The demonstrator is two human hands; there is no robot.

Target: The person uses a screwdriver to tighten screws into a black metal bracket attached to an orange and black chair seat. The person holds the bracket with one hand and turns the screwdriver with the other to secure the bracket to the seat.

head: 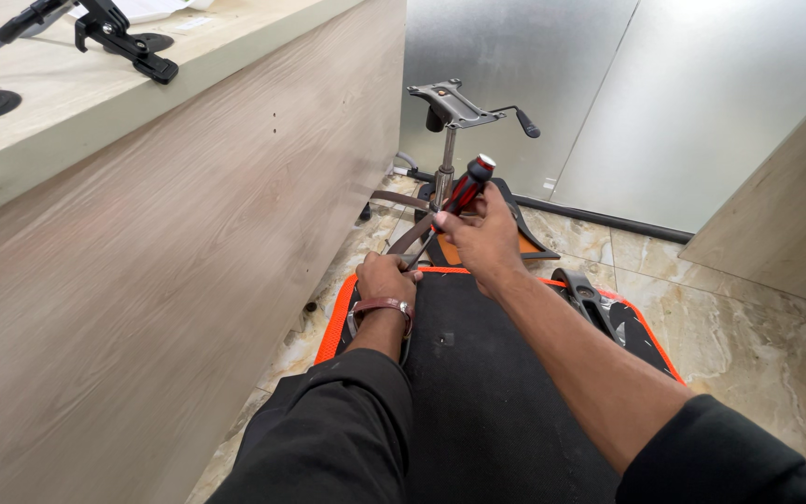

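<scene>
Room to the left was shut off by the wooden desk panel, which ran close along the black seat cushion and left only a narrow strip of marble floor between them. Straight ahead, the chair base with its gas column and side lever stood in the way, just beyond the right hand gripping the red-handled screwdriver. The left hand sat at the cushion's far left corner. Behind the base, metal wall panels closed the space. To the right, open floor stretched toward a second wooden panel, with a black bracket lying beside the cushion.
</scene>
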